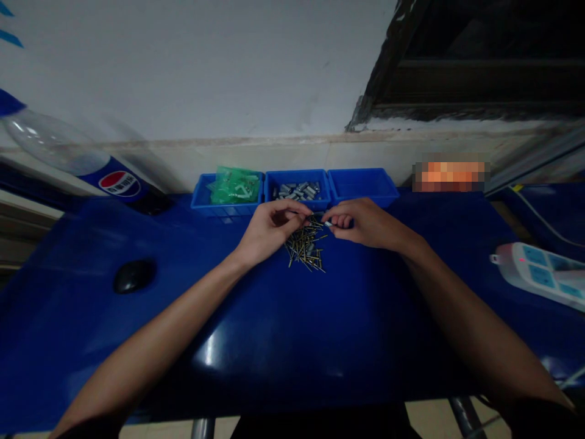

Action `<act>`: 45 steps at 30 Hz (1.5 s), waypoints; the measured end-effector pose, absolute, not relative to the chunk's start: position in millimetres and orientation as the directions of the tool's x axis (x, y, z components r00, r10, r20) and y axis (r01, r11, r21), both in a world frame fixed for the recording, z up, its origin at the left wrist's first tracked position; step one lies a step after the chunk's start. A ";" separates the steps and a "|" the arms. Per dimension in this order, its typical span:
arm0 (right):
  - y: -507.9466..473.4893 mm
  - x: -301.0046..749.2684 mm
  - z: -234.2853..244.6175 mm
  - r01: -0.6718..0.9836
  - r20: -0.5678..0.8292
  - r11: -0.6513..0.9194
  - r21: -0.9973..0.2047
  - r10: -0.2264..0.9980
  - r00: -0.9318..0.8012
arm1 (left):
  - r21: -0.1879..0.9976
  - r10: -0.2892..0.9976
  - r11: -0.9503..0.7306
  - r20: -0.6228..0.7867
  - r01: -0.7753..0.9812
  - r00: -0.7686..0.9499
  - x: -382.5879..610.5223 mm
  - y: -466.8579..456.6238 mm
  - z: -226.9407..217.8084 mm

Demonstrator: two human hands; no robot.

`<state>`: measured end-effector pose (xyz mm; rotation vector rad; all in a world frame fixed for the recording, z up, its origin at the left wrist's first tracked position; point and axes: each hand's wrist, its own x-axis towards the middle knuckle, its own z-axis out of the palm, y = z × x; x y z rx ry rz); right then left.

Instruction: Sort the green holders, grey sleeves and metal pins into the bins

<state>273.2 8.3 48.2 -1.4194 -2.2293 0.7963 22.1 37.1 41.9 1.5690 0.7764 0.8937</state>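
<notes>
On the blue table (pixel 274 341) lies a heap of thin brass-coloured pins (pixel 305 249). My left hand (pixel 269 228) rests at the heap's upper left, fingers curled in a pinch on something I cannot make out. My right hand (pixel 361 222) is at the heap's upper right, pinching a small grey metal piece (pixel 328 224) at its fingertips. Just behind the hands stand three blue bins: the left bin (pixel 203 198) holds green plastic bags, the middle bin (pixel 297 178) holds several grey metal pieces, and the right bin (pixel 363 183) looks empty.
A Pepsi bottle (pixel 82 161) lies on its side at the back left. A black oval object (pixel 134 275) sits on the table's left. A white power strip (pixel 539 271) with a red light lies at the right edge. A wall rises behind the bins.
</notes>
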 end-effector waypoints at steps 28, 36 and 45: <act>2.8 267.3 59.8 0.678 0.090 0.245 -0.693 0.963 -0.256 | 0.990 0.946 -0.142 0.135 0.000 0.295 21.6 42.8 33.7; 3.0 286.7 48.5 0.888 0.034 0.303 -0.347 0.950 -0.311 | 0.984 0.955 -0.177 0.179 -0.029 0.235 21.0 44.6 38.5; 10.4 275.9 35.3 0.849 0.049 0.375 -0.373 0.921 -0.386 | 0.985 0.933 -0.172 0.159 0.013 0.324 23.9 37.3 42.8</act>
